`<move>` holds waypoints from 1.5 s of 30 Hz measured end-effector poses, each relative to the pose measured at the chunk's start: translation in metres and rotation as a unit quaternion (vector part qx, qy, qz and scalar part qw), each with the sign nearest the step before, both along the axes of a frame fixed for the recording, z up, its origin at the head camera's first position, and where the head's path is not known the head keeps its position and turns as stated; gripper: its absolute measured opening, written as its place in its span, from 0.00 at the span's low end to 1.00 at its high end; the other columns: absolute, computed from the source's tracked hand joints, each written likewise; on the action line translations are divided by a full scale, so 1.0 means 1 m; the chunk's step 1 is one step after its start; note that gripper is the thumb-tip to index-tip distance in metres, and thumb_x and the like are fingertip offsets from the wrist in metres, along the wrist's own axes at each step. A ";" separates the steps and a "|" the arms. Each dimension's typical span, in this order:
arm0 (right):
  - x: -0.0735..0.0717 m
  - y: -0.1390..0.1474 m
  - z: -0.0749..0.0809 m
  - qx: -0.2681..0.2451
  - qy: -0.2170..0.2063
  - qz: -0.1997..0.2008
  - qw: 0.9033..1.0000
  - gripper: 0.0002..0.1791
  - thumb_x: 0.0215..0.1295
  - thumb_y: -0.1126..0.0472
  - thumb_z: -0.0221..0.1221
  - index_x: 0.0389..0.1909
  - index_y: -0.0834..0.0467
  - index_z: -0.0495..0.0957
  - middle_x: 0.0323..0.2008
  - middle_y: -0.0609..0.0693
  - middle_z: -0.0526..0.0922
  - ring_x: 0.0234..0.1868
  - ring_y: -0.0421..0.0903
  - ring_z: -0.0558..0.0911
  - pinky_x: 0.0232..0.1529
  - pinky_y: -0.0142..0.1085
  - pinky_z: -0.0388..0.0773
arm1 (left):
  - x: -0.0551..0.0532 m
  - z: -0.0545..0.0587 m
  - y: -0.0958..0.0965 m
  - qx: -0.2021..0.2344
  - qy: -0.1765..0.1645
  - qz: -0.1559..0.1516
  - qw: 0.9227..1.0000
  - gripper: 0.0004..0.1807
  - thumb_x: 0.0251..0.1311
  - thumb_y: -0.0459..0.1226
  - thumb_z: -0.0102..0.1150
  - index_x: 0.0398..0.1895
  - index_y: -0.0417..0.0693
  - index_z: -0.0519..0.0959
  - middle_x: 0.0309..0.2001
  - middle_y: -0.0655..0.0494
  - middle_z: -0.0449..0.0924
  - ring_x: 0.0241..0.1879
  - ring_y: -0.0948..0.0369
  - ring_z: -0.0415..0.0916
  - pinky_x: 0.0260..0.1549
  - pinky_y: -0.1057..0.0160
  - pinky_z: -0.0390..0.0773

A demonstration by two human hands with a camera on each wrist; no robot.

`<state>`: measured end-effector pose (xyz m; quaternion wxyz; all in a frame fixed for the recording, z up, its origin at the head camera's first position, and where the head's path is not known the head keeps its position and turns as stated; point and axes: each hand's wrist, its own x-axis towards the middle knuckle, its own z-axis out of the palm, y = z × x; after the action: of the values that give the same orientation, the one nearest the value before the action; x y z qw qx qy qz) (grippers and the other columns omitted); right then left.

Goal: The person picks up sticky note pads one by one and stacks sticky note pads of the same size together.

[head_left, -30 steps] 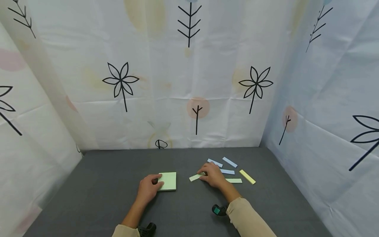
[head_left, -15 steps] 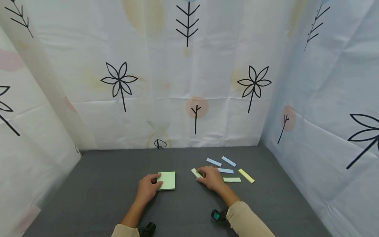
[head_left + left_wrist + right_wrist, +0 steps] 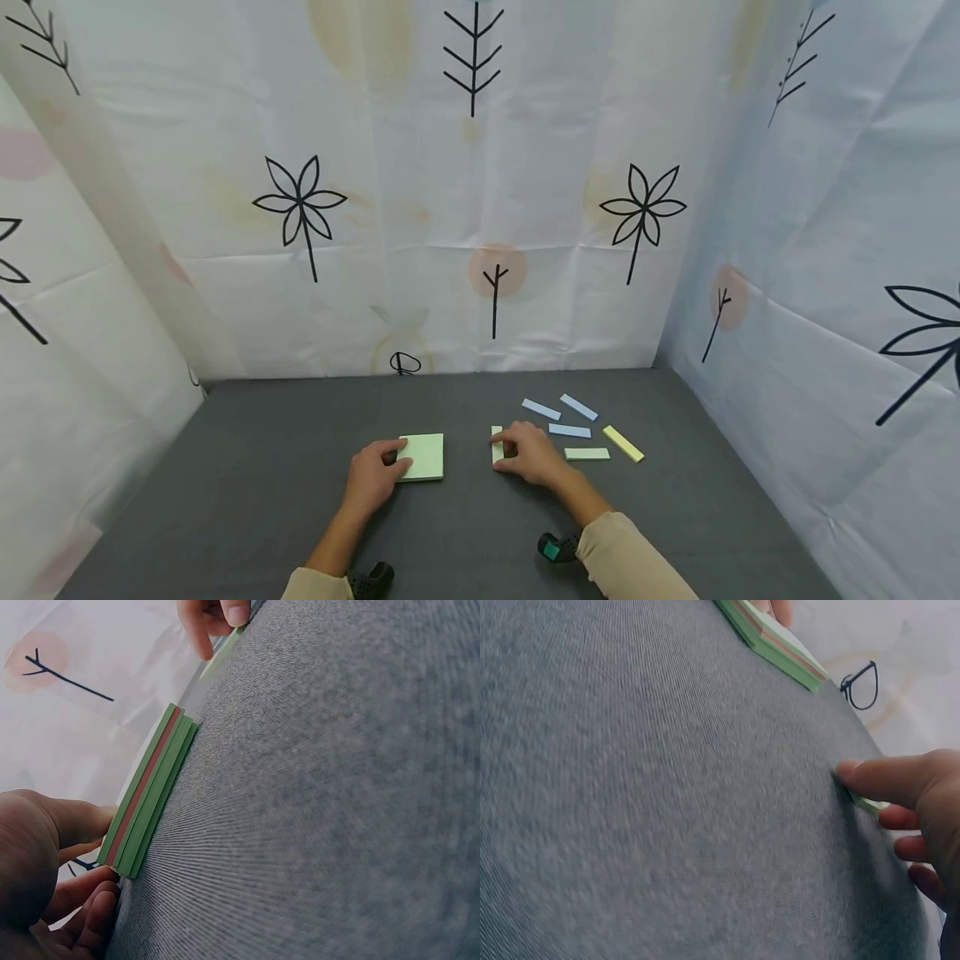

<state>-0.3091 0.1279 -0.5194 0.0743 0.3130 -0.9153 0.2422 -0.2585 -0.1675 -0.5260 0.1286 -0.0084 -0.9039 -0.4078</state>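
A square pale green sticky note pad (image 3: 424,457) lies on the grey table, left of centre. My left hand (image 3: 377,475) grips its left edge, forefinger at the far corner and thumb toward the near one. From the left wrist view, the pad (image 3: 148,793) shows stacked green layers with a reddish one among them. To its right, my right hand (image 3: 531,454) holds a narrow pale green strip (image 3: 497,451) by its ends between thumb and fingers. The strip stands roughly parallel to the pad's right edge, a gap apart. In the right wrist view, the hand mostly hides this strip (image 3: 870,804).
Beyond the right hand lie several loose strips: light blue ones (image 3: 569,431), a yellow one (image 3: 623,444) and another green one (image 3: 587,454). Printed white fabric (image 3: 555,308) walls in the table (image 3: 225,492) at the back and both sides.
The right hand has turned the green strip from slanting to nearly straight front to back. The left hand stays on the pad, which has not moved.
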 end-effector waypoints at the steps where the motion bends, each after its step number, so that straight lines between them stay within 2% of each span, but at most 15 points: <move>1: 0.000 0.001 0.000 -0.005 0.005 0.002 1.000 0.19 0.53 0.54 0.72 0.46 0.55 0.84 0.31 0.45 0.76 0.33 0.42 0.71 0.38 0.42 0.69 | 0.000 0.000 0.000 -0.003 0.002 -0.001 1.000 0.18 0.56 0.34 0.68 0.51 0.41 0.83 0.46 0.42 0.81 0.43 0.48 0.78 0.43 0.44 0.74; 5: -0.001 0.003 -0.001 -0.025 0.009 0.006 1.000 0.18 0.51 0.55 0.73 0.42 0.56 0.84 0.41 0.50 0.79 0.43 0.48 0.74 0.45 0.45 0.73 | -0.001 0.000 -0.001 -0.002 0.001 0.002 1.000 0.18 0.55 0.35 0.68 0.51 0.42 0.83 0.45 0.42 0.81 0.42 0.49 0.77 0.42 0.44 0.74; 9: 0.000 0.004 -0.001 -0.021 0.008 0.008 1.000 0.17 0.52 0.55 0.73 0.42 0.56 0.84 0.46 0.51 0.79 0.48 0.51 0.75 0.49 0.47 0.72 | 0.000 0.000 -0.001 -0.001 0.001 0.001 1.000 0.18 0.55 0.34 0.68 0.51 0.42 0.84 0.45 0.43 0.81 0.41 0.49 0.77 0.41 0.44 0.74; 14: 0.002 0.004 -0.002 -0.014 0.007 0.002 1.000 0.17 0.54 0.54 0.72 0.44 0.54 0.84 0.51 0.51 0.79 0.50 0.51 0.74 0.50 0.48 0.72 | 0.000 0.000 0.000 0.002 -0.006 0.003 1.000 0.19 0.56 0.35 0.68 0.52 0.42 0.83 0.45 0.43 0.81 0.42 0.50 0.77 0.42 0.44 0.74; 18: 0.001 0.004 -0.004 -0.018 0.019 -0.002 1.000 0.17 0.53 0.54 0.72 0.44 0.54 0.85 0.51 0.51 0.80 0.50 0.51 0.75 0.49 0.48 0.73 | 0.001 0.000 0.000 0.005 -0.004 0.003 1.000 0.18 0.56 0.35 0.68 0.52 0.42 0.83 0.47 0.42 0.81 0.43 0.49 0.78 0.43 0.45 0.74; 23: 0.002 0.003 -0.007 -0.021 0.071 -0.003 0.997 0.14 0.51 0.53 0.73 0.38 0.54 0.86 0.46 0.48 0.83 0.46 0.49 0.77 0.47 0.44 0.74 | 0.001 -0.001 0.000 0.003 0.000 0.001 1.000 0.18 0.57 0.35 0.68 0.51 0.42 0.83 0.47 0.41 0.81 0.43 0.48 0.78 0.43 0.44 0.74; 29: 0.001 0.003 -0.011 -0.020 0.161 0.035 0.986 0.11 0.49 0.55 0.73 0.32 0.55 0.86 0.38 0.47 0.85 0.41 0.47 0.79 0.43 0.41 0.75 | 0.000 -0.001 0.000 0.003 0.007 0.000 1.000 0.18 0.56 0.34 0.68 0.51 0.41 0.83 0.47 0.42 0.81 0.42 0.49 0.78 0.43 0.45 0.74; 32: 0.000 0.004 -0.014 -0.035 0.181 0.044 0.982 0.10 0.49 0.56 0.73 0.30 0.56 0.86 0.36 0.46 0.85 0.39 0.46 0.80 0.41 0.40 0.76 | 0.000 -0.001 0.000 0.004 0.009 0.001 1.000 0.18 0.56 0.34 0.68 0.51 0.41 0.84 0.47 0.42 0.81 0.42 0.49 0.78 0.43 0.45 0.74; 38: -0.001 0.005 -0.016 -0.065 0.169 0.047 0.982 0.07 0.51 0.58 0.72 0.29 0.55 0.87 0.35 0.46 0.86 0.38 0.45 0.79 0.41 0.39 0.75 | -0.001 -0.002 0.000 0.005 0.012 0.002 1.000 0.18 0.55 0.34 0.68 0.50 0.41 0.84 0.47 0.41 0.81 0.42 0.48 0.78 0.43 0.45 0.74; 45: -0.001 0.007 -0.012 -0.063 0.141 0.058 0.986 0.06 0.54 0.59 0.71 0.31 0.56 0.87 0.37 0.47 0.86 0.39 0.46 0.80 0.42 0.39 0.76 | 0.001 -0.002 0.001 -0.002 0.031 0.006 0.999 0.18 0.53 0.33 0.69 0.49 0.40 0.84 0.46 0.41 0.81 0.42 0.47 0.79 0.41 0.44 0.75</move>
<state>-0.3102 0.1345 -0.5314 0.2077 0.3912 -0.8588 0.2574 -0.2579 -0.1670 -0.5276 0.1593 -0.0160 -0.9003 -0.4047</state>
